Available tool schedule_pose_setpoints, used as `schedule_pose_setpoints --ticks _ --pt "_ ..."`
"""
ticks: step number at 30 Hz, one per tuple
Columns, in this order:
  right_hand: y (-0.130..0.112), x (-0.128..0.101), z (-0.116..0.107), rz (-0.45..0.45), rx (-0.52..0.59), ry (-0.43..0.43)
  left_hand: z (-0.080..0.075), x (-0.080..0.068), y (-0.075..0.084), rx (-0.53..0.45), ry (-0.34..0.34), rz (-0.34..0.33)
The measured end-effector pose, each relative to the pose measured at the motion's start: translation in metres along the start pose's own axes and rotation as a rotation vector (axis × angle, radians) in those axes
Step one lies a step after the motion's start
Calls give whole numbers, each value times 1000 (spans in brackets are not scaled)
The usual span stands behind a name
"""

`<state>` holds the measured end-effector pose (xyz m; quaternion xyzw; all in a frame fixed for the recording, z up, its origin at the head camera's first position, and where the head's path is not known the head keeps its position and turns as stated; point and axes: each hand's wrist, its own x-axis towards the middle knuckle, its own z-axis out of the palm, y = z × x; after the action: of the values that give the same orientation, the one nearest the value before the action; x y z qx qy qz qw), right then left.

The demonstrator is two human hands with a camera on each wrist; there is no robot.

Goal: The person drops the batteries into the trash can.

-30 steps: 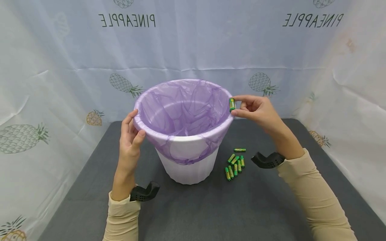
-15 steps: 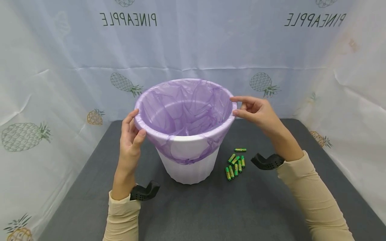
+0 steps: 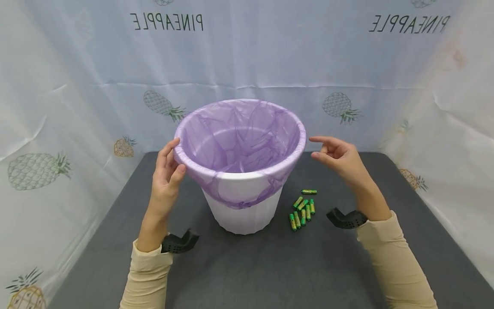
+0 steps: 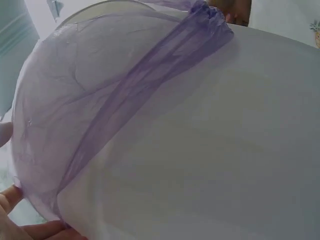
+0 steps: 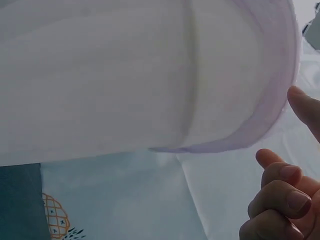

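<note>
- Battery gone from the right hand (image 3: 339, 156): pinched at the bin's rim a second ago, out of sight half a second ago, and now nowhere to be seen, most likely down inside the purple bag (image 3: 239, 137), though not visible there.
- Means one more battery disposed of, judging by that; loose batteries (image 3: 302, 211) lying in a small cluster on the dark mat (image 3: 270, 266), below and just inward of the right wrist, beside the foot of the bin (image 3: 243, 214).
- Right hand now drawn back from the rim, fingers relaxed and spread, holding nothing; thumb and forefinger apart, a clear gap to the rim in the right wrist view as well.
- Left hand (image 3: 166, 176) unchanged, gripping the near-left rim, thumb over the bag's folded edge, fingers curled behind; fingertips (image 4: 20, 227) just visible at the bottom of the left wrist view against the bag.
- Open mat to the right of the batteries and in front of them, room for a downward reach without touching the bin wall.
- Beyond the grip, rim edge closest to the right fingers; farther back, pineapple-printed curtain (image 3: 247, 64) closing off the rear and both sides.
</note>
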<state>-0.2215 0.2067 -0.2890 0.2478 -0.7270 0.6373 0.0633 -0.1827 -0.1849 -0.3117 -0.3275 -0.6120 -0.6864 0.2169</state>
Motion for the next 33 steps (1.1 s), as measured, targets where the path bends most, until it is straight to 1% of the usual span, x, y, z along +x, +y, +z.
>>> schedule_pose_setpoints --ticks 4,7,10,13,18,21,26,30,33 --pt "19 -13 -1 16 -64 14 -2 -1 0 1 -23 -19" --pt "36 -23 1 24 -68 29 -3 -1 2 3 -29 -41" --pt "53 -33 0 55 -89 20 -3 -2 4 -7 -35 -52" --pt "66 -40 -1 95 -120 12 -3 -4 5 -16 -43 -51" --pt "79 -45 -6 143 -183 -5 1 -7 4 -5 -39 -15" --pt "82 -45 -9 170 -204 -28 2 -8 5 2 -38 -1" --pt "88 -48 -14 210 -223 -104 3 -9 6 3 -36 -8" --pt "99 -49 -17 240 -228 -149 3 -9 6 14 -27 -1" --pt "110 -52 -22 262 -221 -161 3 -9 4 20 -21 6"
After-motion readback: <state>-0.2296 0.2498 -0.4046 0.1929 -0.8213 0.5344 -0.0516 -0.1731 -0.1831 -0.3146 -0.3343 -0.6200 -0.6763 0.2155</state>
